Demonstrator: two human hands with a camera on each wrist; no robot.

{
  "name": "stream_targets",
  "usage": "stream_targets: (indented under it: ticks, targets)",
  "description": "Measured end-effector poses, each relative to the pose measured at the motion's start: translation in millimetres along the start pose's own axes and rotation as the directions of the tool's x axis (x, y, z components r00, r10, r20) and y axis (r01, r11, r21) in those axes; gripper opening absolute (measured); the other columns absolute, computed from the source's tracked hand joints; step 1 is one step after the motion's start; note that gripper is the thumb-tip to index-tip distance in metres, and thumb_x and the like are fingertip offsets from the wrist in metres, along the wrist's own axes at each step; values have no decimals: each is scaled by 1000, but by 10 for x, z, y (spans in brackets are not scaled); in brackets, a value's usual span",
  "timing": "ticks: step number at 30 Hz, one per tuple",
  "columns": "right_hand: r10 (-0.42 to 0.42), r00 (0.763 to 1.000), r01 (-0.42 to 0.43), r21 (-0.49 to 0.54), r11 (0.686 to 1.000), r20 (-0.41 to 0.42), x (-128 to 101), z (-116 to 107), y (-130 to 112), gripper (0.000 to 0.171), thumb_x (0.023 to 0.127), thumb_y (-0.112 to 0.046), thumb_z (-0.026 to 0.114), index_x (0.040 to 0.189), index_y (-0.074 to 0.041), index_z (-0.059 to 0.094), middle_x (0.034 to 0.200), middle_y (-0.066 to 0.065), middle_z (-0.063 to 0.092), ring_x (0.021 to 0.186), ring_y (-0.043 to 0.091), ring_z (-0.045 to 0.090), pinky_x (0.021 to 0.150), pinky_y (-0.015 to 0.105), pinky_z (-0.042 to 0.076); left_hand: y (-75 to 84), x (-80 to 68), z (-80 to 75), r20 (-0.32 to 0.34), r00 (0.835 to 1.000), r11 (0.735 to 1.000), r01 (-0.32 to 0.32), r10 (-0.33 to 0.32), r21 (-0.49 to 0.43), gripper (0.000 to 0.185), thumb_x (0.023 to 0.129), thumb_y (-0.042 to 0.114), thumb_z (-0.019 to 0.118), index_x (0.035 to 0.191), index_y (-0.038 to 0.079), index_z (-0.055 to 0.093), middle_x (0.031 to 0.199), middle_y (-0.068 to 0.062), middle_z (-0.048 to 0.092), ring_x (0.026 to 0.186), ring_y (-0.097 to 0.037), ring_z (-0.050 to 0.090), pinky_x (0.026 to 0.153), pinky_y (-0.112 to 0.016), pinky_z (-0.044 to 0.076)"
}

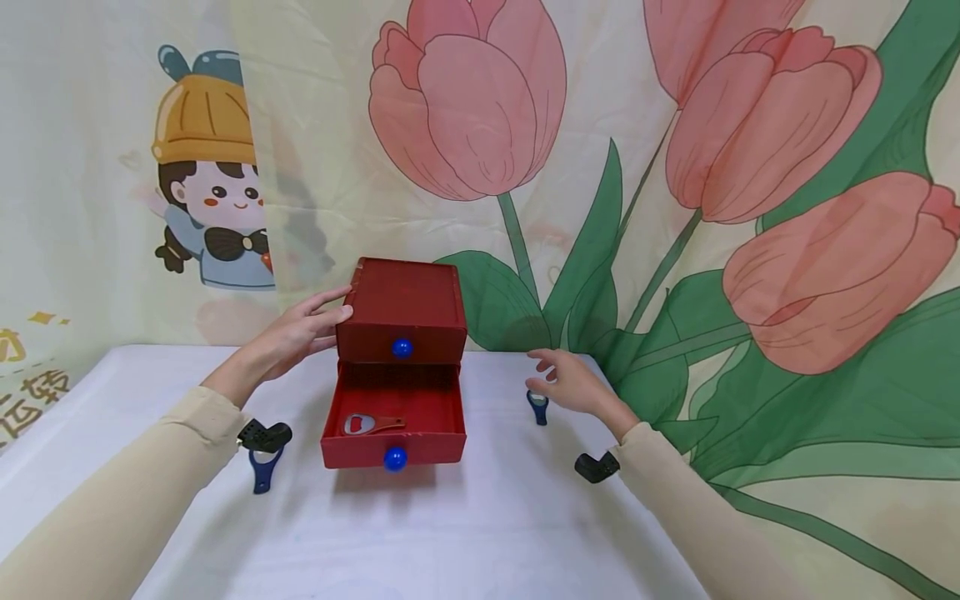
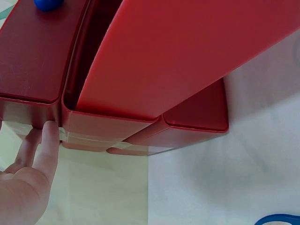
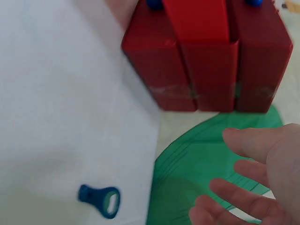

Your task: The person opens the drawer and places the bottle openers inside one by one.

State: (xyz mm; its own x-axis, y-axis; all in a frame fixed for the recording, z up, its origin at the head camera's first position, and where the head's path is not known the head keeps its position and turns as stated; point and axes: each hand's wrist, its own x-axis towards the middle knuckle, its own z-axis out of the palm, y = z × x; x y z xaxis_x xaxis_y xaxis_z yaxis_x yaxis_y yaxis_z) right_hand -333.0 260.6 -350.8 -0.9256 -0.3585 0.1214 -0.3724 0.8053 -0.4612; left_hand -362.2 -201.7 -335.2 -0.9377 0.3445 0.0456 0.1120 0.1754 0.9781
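Drawers are the matter in hand: the red drawer box (image 1: 405,312) is steadied at its left side by the straight fingers of the left hand (image 1: 303,333), while the lower drawer (image 1: 395,421) stands pulled out toward the person, a red bottle opener (image 1: 371,424) laid inside, its long axis left to right, handle to the right. The right hand (image 1: 570,382) hovers relaxed and empty above a blue opener (image 1: 537,407) on the white table (image 1: 480,517); grasping it seems to be called for next.

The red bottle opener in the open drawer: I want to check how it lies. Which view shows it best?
The head view: the red bottle opener lies flat in the open lower drawer. Both wrist views show only the box's outside.
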Motion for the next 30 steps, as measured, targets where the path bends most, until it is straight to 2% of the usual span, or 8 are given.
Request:
stream_targets:
  ticks: [7, 13, 23, 30]
  targets:
    - [83, 993, -82, 21, 996, -80, 31, 185, 299, 57, 102, -22, 73, 150, 3, 55, 133, 24, 67, 110, 38, 70, 89, 46, 64, 9, -4, 9, -5, 1000, 1000, 6, -6, 4, 88, 106, 49, 62, 173, 28, 9, 177, -12, 18, 155, -42, 38, 121, -52, 39]
    - [126, 985, -122, 42, 992, -116, 79, 386, 472, 61, 100, -20, 76, 151, 4, 53, 135, 27, 65, 109, 41, 70, 91, 49, 63, 5, -5, 1, -7, 1000, 1000, 5, -5, 8, 88, 106, 49, 61, 173, 28, 8, 177, -13, 18, 154, -42, 38, 120, -52, 39]
    - [215, 972, -212, 44, 976, -96, 104, 591, 663, 61, 101, -22, 74, 152, 4, 52, 138, 30, 63, 126, 46, 61, 100, 56, 57, 10, -11, 1, 1, 1000, 1000, -2, 2, 4, 86, 107, 48, 60, 173, 27, 9, 177, -13, 18, 154, -42, 38, 119, -50, 40]
    - [276, 955, -273, 44, 961, -107, 88, 716, 794, 61, 100, -22, 75, 150, 5, 54, 132, 29, 65, 119, 42, 62, 100, 57, 56, 18, -21, 15, -6, 1000, 1000, -4, 4, 11, 87, 107, 48, 60, 173, 25, 9, 177, -13, 18, 155, -42, 37, 120, -52, 39]
